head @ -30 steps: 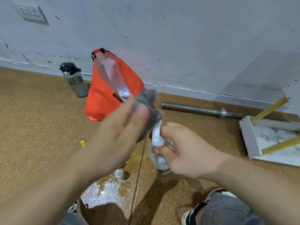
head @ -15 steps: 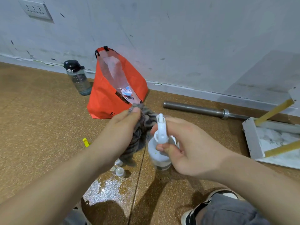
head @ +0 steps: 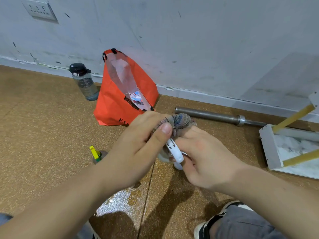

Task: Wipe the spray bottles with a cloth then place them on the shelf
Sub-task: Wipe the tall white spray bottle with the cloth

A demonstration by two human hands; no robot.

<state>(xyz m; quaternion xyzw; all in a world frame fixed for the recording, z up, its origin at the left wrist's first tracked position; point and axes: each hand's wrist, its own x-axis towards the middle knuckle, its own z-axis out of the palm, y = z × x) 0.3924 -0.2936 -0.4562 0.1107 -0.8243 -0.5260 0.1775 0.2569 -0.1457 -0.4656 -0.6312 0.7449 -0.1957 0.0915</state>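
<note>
At the floor's far edge, against the wall, a clear plastic water bottle with a black cap point(head: 84, 82) stands upright, and just to its right an open orange fabric bag point(head: 119, 107) slumps beside it. Nearer, a small bottle with a yellow-and-green top point(head: 95, 154) stands on the speckled brown floor point(head: 43, 135), close to the left wrist. The left hand point(head: 136, 152) has its grip pinched on a bunched grey, frayed cloth point(head: 181, 121), thumb pressing it down over a white plastic spray bottle point(head: 177, 153). That bottle is held up off the floor between the two hands, with only its trigger head plainly showing. The right hand point(head: 207, 163) curls its fingers round it from the other side. Behind, a steel bar point(head: 207, 115) lies along the wall. At the floor's right edge lies a tipped white marble-patterned shelf with yellow legs point(head: 269, 149).
</note>
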